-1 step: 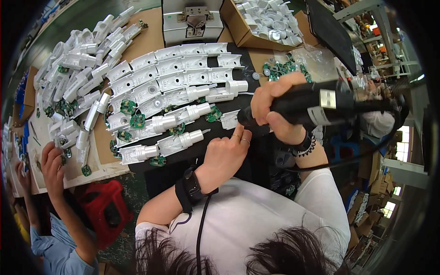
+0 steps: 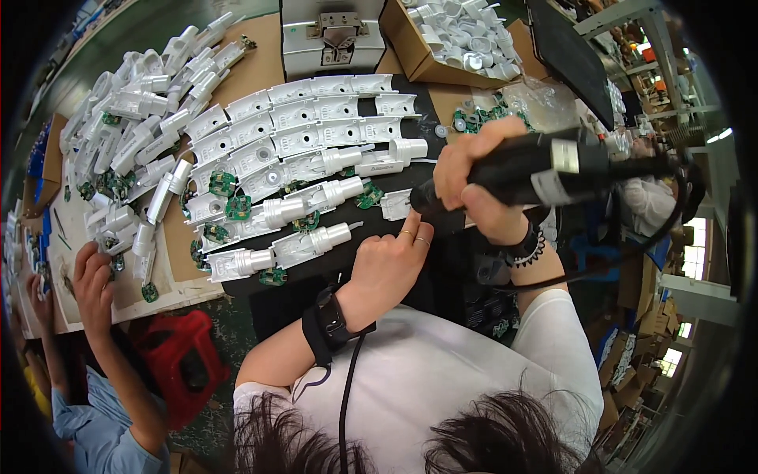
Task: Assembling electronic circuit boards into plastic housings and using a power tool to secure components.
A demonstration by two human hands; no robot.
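My right hand (image 2: 483,178) is wrapped round a thick black electric screwdriver (image 2: 517,172), which lies slanted with its cable end to the right. Its nose comes down over the right end of a small white plastic housing (image 2: 396,205) on the black mat. At that housing's near right edge, my left hand (image 2: 388,267) presses with an outstretched index finger, its other fingers curled. The tool's nose hides the contact point. To the left, white housings (image 2: 312,243) lie in curved rows, several with green circuit boards (image 2: 238,208) attached or beside them.
White housings (image 2: 130,107) are heaped at the left. A cardboard box (image 2: 450,71) of white parts stands at the back right, beside a metal-fronted device (image 2: 335,39). Green boards (image 2: 474,118) lie behind my right hand. A co-worker's hand (image 2: 93,288) is at the left table edge, above a red stool (image 2: 178,363).
The screwdriver and my right hand have shifted slightly, the tool's body rising a little. My left hand stays at the housing.
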